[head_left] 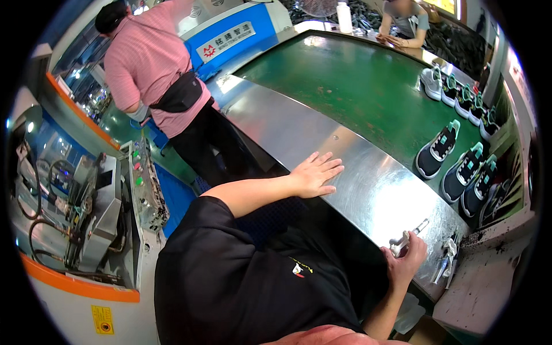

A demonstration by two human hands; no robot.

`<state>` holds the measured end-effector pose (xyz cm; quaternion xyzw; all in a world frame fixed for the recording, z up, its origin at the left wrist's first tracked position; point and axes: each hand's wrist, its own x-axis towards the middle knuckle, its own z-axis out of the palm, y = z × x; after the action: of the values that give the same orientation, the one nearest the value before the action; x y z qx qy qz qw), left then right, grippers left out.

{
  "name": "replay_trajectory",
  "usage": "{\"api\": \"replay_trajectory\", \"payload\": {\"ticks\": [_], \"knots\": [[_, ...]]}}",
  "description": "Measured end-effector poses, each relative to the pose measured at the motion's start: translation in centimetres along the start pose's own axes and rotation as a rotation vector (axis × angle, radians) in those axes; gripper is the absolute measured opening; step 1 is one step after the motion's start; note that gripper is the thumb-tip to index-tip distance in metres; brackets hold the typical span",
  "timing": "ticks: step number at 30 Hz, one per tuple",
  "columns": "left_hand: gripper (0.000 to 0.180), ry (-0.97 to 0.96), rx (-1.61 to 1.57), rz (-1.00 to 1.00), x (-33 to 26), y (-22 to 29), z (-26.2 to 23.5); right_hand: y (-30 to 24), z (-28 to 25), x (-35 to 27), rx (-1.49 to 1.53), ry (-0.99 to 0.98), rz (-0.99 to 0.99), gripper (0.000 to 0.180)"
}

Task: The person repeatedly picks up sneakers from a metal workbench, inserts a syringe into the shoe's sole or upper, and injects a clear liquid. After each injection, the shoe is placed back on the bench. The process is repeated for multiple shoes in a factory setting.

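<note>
My left hand (316,175) lies palm down on the bare metal edge (293,129) of the work table, its fingers spread and holding nothing. At the right end of that edge my right hand (407,261) is closed round a slim tool with white wrapping (397,246). Its thin, pale end sticks out past my fingers; the exact kind is unclear. Just right of this hand, a few slim tools with crumpled white wrapping (447,257) lie by the corner. Beyond them stand dark sneakers with mint linings (438,150), apart from both hands.
A green belt (339,80) runs inside the metal edge. More sneakers, one pale grey (431,83), line its far right side. A person in a pink shirt (152,69) stands at a blue machine on the left. Another person (405,26) sits at the far end. A machine with hoses (86,218) is at my left.
</note>
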<state>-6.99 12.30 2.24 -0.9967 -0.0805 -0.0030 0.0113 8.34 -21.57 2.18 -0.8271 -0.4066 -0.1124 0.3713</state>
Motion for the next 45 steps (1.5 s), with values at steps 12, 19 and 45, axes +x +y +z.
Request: {"api": "replay_trajectory", "payload": {"ticks": [12,19,45], "knots": [[0.069,0.043,-0.081,-0.019,-0.9,-0.5,0.3,-0.3,1.4,0.0,-0.011,0.073,0.057,0.069],[0.070,0.057,-0.165,-0.003,-1.3,-0.8,-0.2,-0.3,1.7,-0.4,-0.052,0.085,0.104,0.066],[0.031,-0.189,-0.713,-0.041,-14.3,-1.4,16.3,0.4,-3.4,-0.4,-0.238,-0.085,0.047,0.060]]}}
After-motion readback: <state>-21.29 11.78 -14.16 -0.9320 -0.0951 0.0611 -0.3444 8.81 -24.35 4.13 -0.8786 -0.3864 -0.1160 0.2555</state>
